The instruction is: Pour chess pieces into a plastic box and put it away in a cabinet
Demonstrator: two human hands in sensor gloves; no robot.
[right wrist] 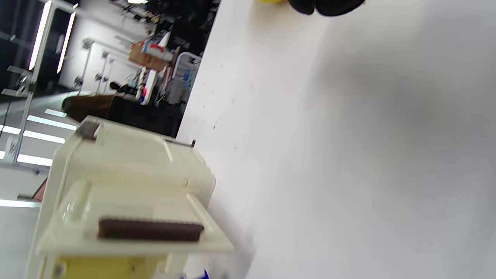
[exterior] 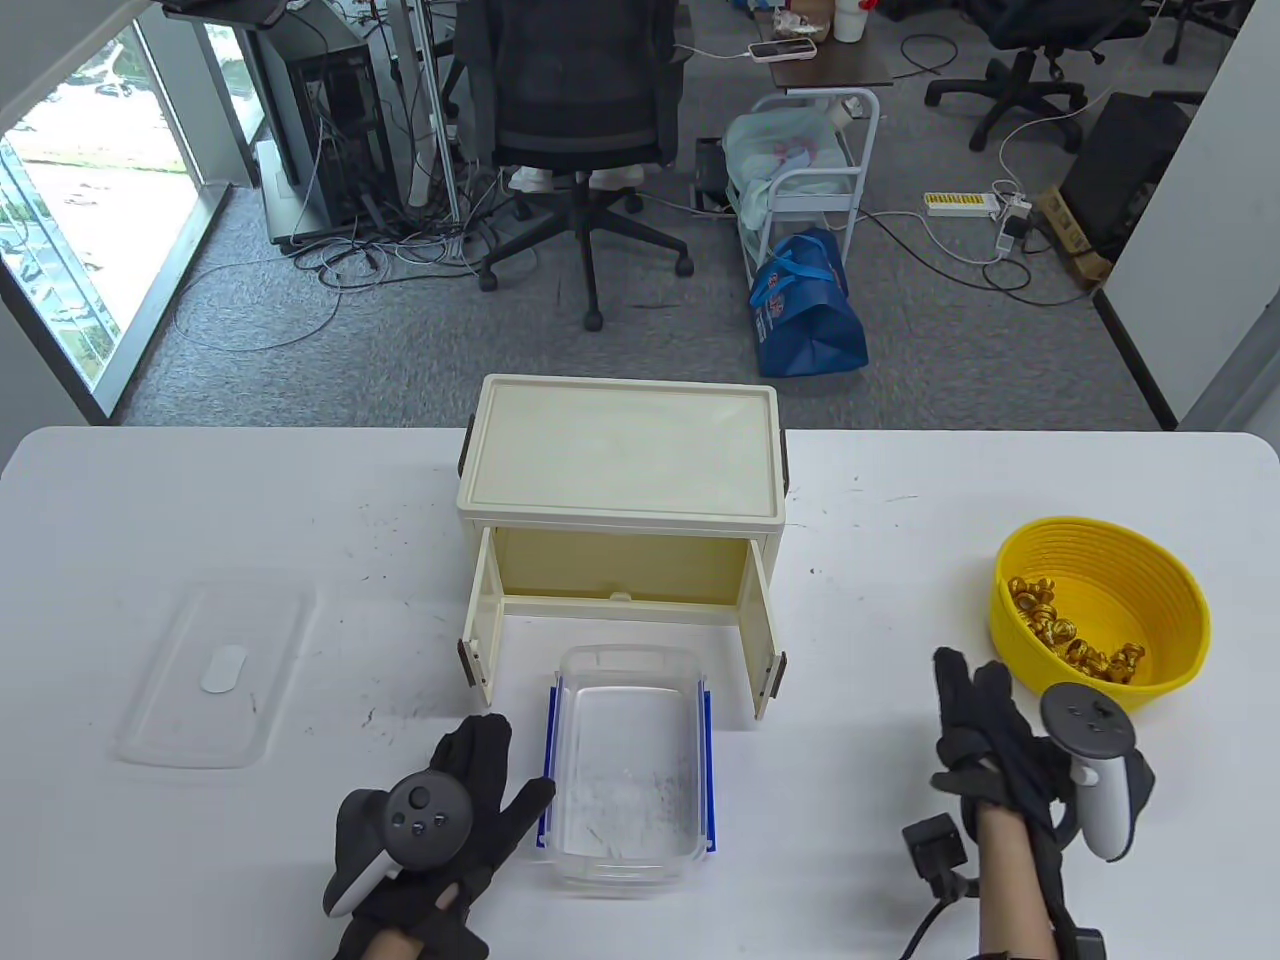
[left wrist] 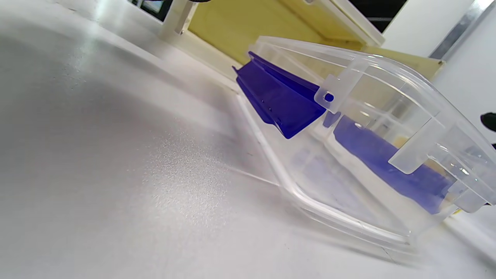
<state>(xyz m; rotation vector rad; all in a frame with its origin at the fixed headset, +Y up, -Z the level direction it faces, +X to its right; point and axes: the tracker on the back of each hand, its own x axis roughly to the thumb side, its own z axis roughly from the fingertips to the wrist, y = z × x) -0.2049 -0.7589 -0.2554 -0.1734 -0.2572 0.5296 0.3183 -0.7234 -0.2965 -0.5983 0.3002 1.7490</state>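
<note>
Both hands spread, holding nothing, plastic box unlabelled, no legible writing

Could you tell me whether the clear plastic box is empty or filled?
Empty: the plastic box shows only its bare bottom, and the gold chess pieces lie in the yellow bowl.

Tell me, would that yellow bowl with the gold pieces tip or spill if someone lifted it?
The yellow bowl probably lifts stiffly: its ribbed wall looks like rigid plastic. It may feel lopsided, since the gold pieces are heaped toward one side rather than centred. Being small and loose, they would likely slide and rattle at any tilt, which suits pouring but risks spills.
</note>
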